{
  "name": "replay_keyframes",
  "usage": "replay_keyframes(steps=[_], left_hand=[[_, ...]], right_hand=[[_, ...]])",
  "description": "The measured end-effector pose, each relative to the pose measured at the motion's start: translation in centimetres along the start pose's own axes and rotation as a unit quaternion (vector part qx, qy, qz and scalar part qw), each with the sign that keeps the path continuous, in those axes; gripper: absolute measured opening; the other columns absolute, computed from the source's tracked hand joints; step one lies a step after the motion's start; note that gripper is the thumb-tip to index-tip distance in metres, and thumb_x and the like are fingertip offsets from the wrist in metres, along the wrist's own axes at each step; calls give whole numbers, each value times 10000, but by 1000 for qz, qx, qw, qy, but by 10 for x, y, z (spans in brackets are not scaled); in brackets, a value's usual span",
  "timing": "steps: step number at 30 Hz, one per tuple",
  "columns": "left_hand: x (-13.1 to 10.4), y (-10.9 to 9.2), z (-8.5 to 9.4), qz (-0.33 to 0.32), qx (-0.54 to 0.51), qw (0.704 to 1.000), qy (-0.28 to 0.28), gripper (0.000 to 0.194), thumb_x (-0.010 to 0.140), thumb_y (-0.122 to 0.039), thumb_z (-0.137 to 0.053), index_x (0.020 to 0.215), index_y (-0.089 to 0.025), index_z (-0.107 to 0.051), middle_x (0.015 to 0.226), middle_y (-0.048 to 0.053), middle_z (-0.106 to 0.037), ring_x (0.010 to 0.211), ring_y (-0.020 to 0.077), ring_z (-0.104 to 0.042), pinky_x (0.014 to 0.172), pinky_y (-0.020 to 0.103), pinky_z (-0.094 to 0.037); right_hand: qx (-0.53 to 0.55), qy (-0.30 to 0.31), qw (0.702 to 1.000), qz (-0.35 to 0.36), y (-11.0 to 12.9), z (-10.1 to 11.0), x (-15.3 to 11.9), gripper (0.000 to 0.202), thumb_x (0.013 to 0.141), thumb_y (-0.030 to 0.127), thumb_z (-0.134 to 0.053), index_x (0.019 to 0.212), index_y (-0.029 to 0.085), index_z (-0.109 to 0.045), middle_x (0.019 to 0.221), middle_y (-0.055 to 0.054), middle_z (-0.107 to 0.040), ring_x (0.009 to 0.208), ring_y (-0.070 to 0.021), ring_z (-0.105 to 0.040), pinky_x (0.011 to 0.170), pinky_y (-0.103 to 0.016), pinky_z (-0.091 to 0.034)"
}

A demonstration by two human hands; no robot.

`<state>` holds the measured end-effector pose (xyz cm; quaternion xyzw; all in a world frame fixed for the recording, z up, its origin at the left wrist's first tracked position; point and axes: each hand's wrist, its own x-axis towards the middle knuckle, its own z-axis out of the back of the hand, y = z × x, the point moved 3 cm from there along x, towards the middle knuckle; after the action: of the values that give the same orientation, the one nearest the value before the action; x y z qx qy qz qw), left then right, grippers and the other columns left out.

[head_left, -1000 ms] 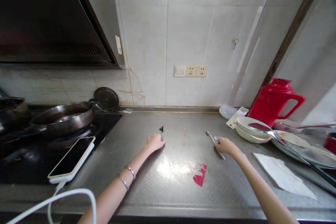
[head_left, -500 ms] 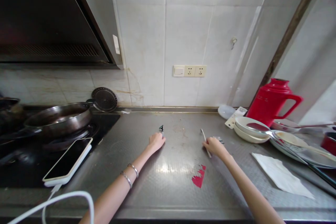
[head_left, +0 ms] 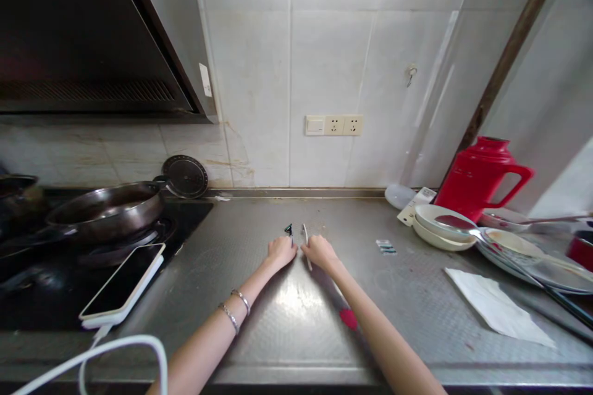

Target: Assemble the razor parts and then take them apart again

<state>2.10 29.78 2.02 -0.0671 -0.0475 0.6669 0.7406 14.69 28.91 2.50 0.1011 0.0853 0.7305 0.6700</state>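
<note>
Left hand [head_left: 281,251]: curled nearly closed, and you've got a slim dark-headed tool [head_left: 289,229] in there, its head poking out ahead of your knuckles.
Right hand [head_left: 319,252]: just beside your left, closed down too, with a pale stick [head_left: 304,234] pinched in it, one end showing ahead, the other coming out on your side.
Grip: how hard you're squeezing, I cannot tell; the undersides of both hands are hidden.
Gap: narrow between your hands; tool and stick stand close there, apart.
Handling: a light, steady pinch looks best to me, dark head turned clear of your right hand, wrists low over the counter [head_left: 278,345].
Clear packet [head_left: 386,247]: lying flat, well off to the right of your right hand, untouched.
Red patch [head_left: 348,319]: nearer you than your right hand, partly covered by your right forearm [head_left: 370,327].
</note>
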Motion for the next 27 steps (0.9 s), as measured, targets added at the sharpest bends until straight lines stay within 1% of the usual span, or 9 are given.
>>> replay_keyframes(steps=[9,11,13,16,19,20,23,25,27], left_hand=[[3,2,0,-4,-4,1000,1,317,830,-370,-428,934,-173,-653,995,137,-660,965,239,-608,799,325,-449],[4,4,-1,-15,-2,1000,-7,346,831,-398,-411,909,-168,-657,968,139,-668,941,247,-616,776,326,-451],[7,7,-1,-20,-5,1000,-17,390,834,-433,-385,882,-161,-660,945,145,-671,916,257,-623,746,327,-451],[13,20,3,-1,-22,999,-31,428,830,-463,-365,825,-153,-661,915,153,-673,874,261,-629,692,315,-443],[22,44,14,12,-61,997,-42,406,825,-436,-368,744,-157,-651,843,136,-677,793,237,-629,633,287,-413],[26,55,19,23,-73,996,-52,399,819,-429,-373,710,-155,-642,809,125,-674,756,226,-623,614,278,-399],[37,88,34,29,-108,991,-73,370,795,-402,-394,616,-152,-601,675,78,-641,645,185,-580,559,244,-348],[43,107,45,24,-129,987,-93,345,773,-382,-414,567,-154,-571,592,46,-598,594,165,-543,543,234,-323],[47,122,53,22,-133,986,-100,329,765,-360,-415,545,-158,-553,550,28,-563,578,158,-523,538,231,-308]], right_hand=[[4,16,1000,-7,9,-9,4,387,828,361,-412,930,96,-676,962,-215,-659,903,-278,-630,713,-308,-466],[6,5,1000,-5,4,-7,3,372,829,355,-409,902,107,-676,938,-209,-664,883,-269,-634,704,-300,-455],[11,-11,1000,4,-9,1,3,330,822,345,-424,860,129,-671,898,-181,-672,851,-246,-637,687,-276,-440],[36,-27,998,49,-48,20,0,216,775,297,-480,838,177,-648,840,-97,-677,803,-203,-631,655,-240,-416],[44,-65,994,75,-109,41,-5,204,730,236,-488,862,181,-633,867,-63,-663,806,-181,-611,689,-241,-414],[36,-78,994,68,-132,47,-6,228,708,209,-489,882,169,-631,888,-70,-658,809,-182,-605,703,-248,-417],[25,-61,996,57,-199,58,-12,348,656,178,-500,980,150,-624,999,-92,-638,855,-190,-599,770,-269,-428],[28,-48,997,58,-234,62,-15,429,627,191,-522,1044,152,-617,1107,-104,-607,1010,-225,-559,877,-301,-398],[32,-18,998,50,-260,63,-17,553,581,184,-545,1132,153,-583,1210,-112,-559,1125,-252,-496,963,-334,-343]])
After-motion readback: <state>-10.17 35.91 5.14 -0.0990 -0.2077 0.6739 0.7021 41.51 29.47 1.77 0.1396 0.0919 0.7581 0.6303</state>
